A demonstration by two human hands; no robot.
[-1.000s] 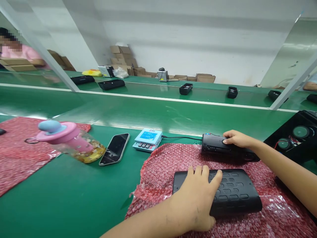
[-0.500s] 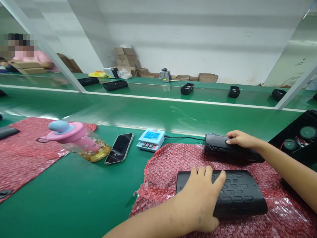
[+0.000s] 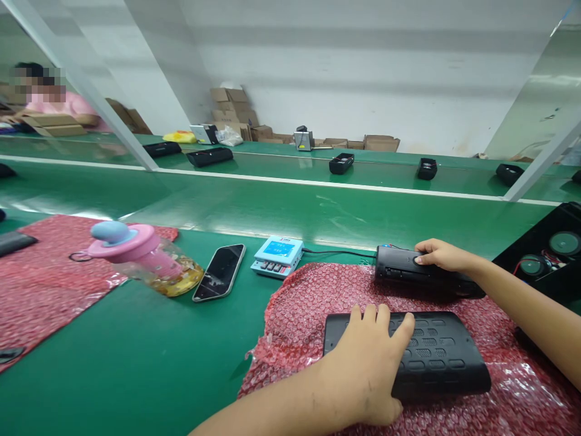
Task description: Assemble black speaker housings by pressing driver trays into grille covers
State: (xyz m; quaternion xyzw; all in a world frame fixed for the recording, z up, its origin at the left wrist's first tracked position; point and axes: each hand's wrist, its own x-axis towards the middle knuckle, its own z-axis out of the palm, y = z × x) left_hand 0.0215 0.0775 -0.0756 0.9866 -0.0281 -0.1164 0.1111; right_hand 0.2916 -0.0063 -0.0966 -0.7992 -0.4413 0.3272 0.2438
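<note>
My left hand (image 3: pixel 370 363) is wrapped over a black speaker housing (image 3: pixel 438 354) with rows of raised oblong marks. This housing lies on red bubble wrap (image 3: pixel 302 315). Behind it, my right hand (image 3: pixel 442 255) holds a second black housing (image 3: pixel 394 261), the thumb on a round button on its top; the other fingers are mostly hidden. A thin black cable runs from that housing's left end to a small light-blue meter (image 3: pixel 278 255) with a lit screen. At the right edge stands an open black speaker box (image 3: pixel 544 248) with round drivers and red wires.
Left of the meter lie a phone (image 3: pixel 219 272) and a tilted clear bottle (image 3: pixel 149 257) with a pink lid. More bubble wrap (image 3: pixel 54 272) covers the left. Several black housings, one of them here (image 3: pixel 341 163), sit on the green conveyor beyond. A person in pink (image 3: pixel 68 106) works at far left.
The housings on the conveyor have shifted slightly left. The far person's arm and head have moved a little. Both my hands stay in place on the two housings.
</note>
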